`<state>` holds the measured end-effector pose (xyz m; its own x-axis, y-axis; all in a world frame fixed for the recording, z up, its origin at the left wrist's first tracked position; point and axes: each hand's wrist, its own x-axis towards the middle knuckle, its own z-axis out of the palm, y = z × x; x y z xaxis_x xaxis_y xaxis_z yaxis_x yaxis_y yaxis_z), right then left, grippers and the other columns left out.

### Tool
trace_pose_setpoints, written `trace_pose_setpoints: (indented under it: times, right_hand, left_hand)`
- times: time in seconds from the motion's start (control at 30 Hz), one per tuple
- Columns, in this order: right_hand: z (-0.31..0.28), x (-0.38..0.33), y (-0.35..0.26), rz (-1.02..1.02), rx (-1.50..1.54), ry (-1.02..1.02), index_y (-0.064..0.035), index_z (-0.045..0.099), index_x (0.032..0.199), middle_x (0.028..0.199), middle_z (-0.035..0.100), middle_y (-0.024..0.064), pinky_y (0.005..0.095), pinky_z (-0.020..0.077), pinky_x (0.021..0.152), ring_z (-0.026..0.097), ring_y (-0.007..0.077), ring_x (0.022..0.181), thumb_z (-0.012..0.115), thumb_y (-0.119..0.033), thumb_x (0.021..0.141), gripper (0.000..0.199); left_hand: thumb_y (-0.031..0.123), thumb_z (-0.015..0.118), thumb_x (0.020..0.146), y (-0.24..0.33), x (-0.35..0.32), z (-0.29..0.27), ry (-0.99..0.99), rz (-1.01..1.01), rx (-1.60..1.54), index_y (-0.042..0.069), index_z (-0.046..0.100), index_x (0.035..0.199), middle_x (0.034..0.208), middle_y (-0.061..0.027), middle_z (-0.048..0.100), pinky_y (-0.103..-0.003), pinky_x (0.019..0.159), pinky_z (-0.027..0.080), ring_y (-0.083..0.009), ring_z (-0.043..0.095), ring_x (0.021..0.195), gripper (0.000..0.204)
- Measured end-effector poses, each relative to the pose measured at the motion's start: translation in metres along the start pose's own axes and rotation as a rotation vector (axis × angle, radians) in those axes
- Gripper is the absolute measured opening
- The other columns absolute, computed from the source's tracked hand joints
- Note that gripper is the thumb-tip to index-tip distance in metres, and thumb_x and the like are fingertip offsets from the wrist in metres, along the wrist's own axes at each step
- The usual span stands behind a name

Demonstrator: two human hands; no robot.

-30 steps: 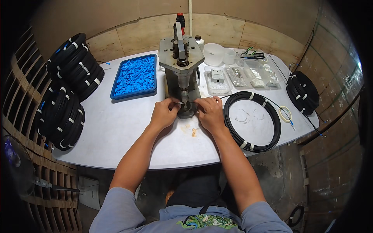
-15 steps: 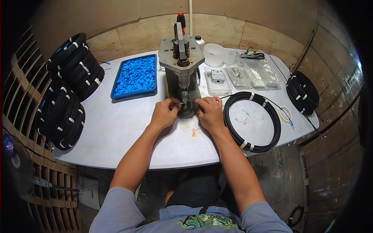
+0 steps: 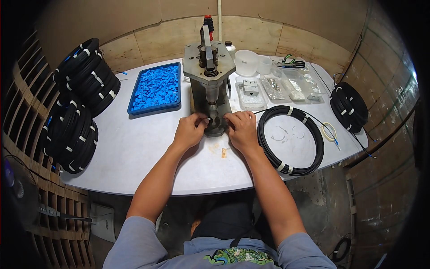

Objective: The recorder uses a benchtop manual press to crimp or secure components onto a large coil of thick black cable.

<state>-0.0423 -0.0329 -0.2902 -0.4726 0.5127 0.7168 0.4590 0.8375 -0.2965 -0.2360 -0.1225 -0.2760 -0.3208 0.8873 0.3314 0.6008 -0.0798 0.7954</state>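
Note:
A grey metal bench press [image 3: 209, 67] stands in front of me, with its ram over a small base. My left hand [image 3: 191, 130] is at the left of that base, thumb and fingers pinched together; whatever small thing they hold is hidden. At the right of the base, my right hand [image 3: 243, 129] is closed on a black cable, its fingertips close to the tool under the ram. The cable runs back to a black cable coil [image 3: 319, 145] bound with white tape, lying on the table beside my right hand.
A blue tray [image 3: 131, 110] of small blue parts sits left of the press. Stacked black coils [image 3: 71, 139] stand at the far left, another coil [image 3: 351, 107] at the right edge. Clear boxes [image 3: 251, 101], plastic cups [image 3: 246, 62] and a tape roll [image 3: 329, 131] lie to the right.
My hands stay nearly in place at the press. At the far left edge, the dark fan-like thing with the purple part has turned slightly.

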Motion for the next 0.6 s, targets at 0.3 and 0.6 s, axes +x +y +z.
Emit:
trace_pose_setpoints:
  times: [0.3,0.6]
  right_hand:
    - [0.0000,-0.0001,-0.0008,0.012,0.017,-0.015,-0.0149,0.072,0.108,0.096,0.068,0.0024,0.0468,0.0368,0.107,0.062,0.0242,0.103,0.074,-0.006,0.080,0.029]
    - [-0.0014,-0.0007,-0.0011,0.015,0.008,-0.009,-0.0148,0.072,0.107,0.096,0.068,0.0028,0.0474,0.0367,0.107,0.062,0.0243,0.104,0.075,-0.007,0.080,0.029]
  left_hand:
    - [0.010,0.069,0.093,-0.0095,0.0004,0.0027,0.028,0.036,-0.002,-0.003,0.072,0.106,0.085,-0.0149,0.077,-0.032,0.073,0.058,-0.0190,0.076,0.079,0.019]
    - [0.009,0.068,0.092,-0.0052,0.0001,0.0016,0.021,0.038,-0.006,-0.003,0.071,0.108,0.085,-0.0154,0.078,-0.032,0.073,0.059,-0.0193,0.076,0.080,0.020]
